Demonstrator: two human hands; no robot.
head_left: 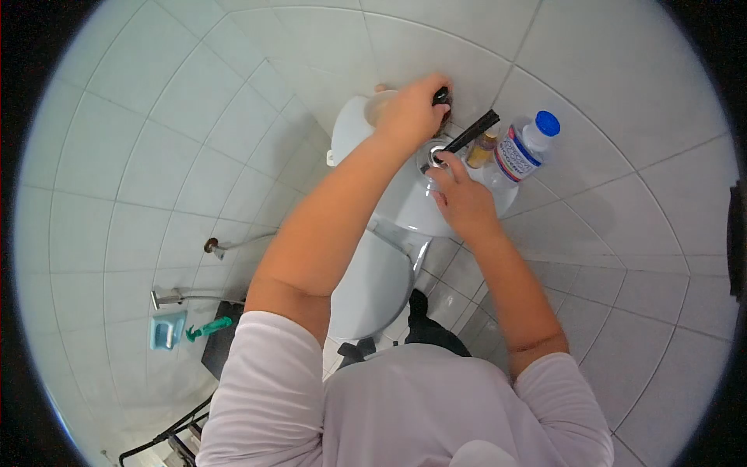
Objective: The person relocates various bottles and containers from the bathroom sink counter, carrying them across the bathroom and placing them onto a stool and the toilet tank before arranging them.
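My left hand (414,109) reaches to the back of the white toilet tank lid (405,206). Its fingers are closed round a dark bottle with a black cap (441,96), mostly hidden by the hand. On the lid, my right hand (469,204) has thumb and fingers round the near side of a clear cup (424,158) with a shiny round top. A long black object, perhaps a comb (471,132), slants up from the cup. Just right of it stand a small amber bottle (481,151) and a clear plastic bottle with a blue cap (523,152).
A whitish round container (378,107) sits at the lid's left end. Below the tank is the closed toilet seat (366,288). Along the left wall are a hose tap (214,247), a blue soap holder (167,331) and a green pump bottle (208,328). Tiled walls stand close behind the tank.
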